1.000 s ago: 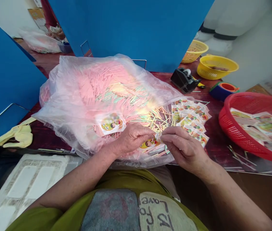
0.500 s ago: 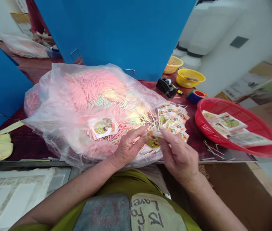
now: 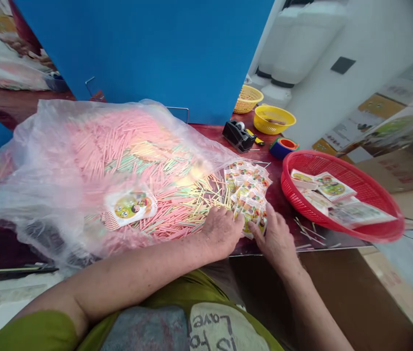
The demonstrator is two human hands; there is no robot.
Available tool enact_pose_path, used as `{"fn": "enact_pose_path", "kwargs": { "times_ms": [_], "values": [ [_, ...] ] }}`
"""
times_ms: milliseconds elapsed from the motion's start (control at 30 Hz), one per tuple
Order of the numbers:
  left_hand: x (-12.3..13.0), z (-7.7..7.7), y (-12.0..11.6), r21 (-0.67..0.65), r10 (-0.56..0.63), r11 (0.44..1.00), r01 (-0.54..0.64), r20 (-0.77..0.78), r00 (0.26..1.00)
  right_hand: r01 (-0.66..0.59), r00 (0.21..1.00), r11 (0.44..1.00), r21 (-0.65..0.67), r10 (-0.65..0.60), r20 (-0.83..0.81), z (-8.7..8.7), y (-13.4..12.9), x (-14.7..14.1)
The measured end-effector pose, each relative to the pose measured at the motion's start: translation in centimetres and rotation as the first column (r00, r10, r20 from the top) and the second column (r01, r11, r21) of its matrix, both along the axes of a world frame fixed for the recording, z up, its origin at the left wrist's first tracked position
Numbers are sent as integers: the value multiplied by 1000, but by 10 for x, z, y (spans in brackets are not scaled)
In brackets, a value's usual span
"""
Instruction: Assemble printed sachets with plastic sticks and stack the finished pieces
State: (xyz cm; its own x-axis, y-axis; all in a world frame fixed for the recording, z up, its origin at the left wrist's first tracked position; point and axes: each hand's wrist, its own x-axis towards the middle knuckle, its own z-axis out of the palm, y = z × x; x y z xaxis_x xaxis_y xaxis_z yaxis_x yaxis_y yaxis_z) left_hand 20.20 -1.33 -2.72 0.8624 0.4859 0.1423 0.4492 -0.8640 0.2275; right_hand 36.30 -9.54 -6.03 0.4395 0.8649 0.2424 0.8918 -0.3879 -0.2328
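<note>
Along the near edge of a dark red tabletop (image 3: 275, 187), a heap of loose pink, green and yellow sticks (image 3: 188, 209) spills from a clear plastic bag (image 3: 64, 112) that holds many more. A printed paper card (image 3: 130, 208) lies on the sticks, and just right of them sits an overlapping pile of small printed packets (image 3: 246, 192).

The left hand (image 3: 223, 233) rests knuckles-up on the sticks, its fingers curled down against the pile's lower edge. The right hand (image 3: 275, 239) meets the same edge from below, its fingertips (image 3: 268, 212) touching the packets. Neither hand clearly grasps anything: the fingers are partly hidden, so I cannot tell whether either is pinching a packet. The two hands sit close together, with the pile's lower corner between them.

Farther along the table, a red plastic basket (image 3: 341, 168) holds several printed sheets (image 3: 332, 191). Beyond the pile stand a black tape dispenser (image 3: 238, 136) and a roll of blue tape with an orange core (image 3: 283, 147). A yellow plastic basket (image 3: 272, 119) and a smaller yellow basket (image 3: 248, 99) sit behind them, against a blue partition (image 3: 137, 48). Stacked white containers (image 3: 301, 44) rise at the far right. The person's olive-green sleeve (image 3: 34, 331) shows at the lower left.
</note>
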Motion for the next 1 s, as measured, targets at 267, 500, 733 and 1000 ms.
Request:
{"fn": "enact_pose_path", "kwargs": {
  "times_ms": [267, 500, 733, 1000],
  "values": [
    [31, -15, 29, 132, -32, 991, 32, 0, 999, -181, 980, 983, 35, 183, -78, -12, 34, 9],
    [-22, -12, 26, 83, -236, 966, 245, -111, 965, -342, 933, 938, -58, 346, 100, -14, 58, 38],
    [-60, -1, 29, 66, -153, 985, 161, -111, 982, -353, 883, 920, -169, 387, 264, 16, 62, 39],
    [-105, 13, 25, 18, -221, 975, 223, -70, 973, -645, 683, 669, -371, 722, 114, 36, 93, -48]
  ]
}}
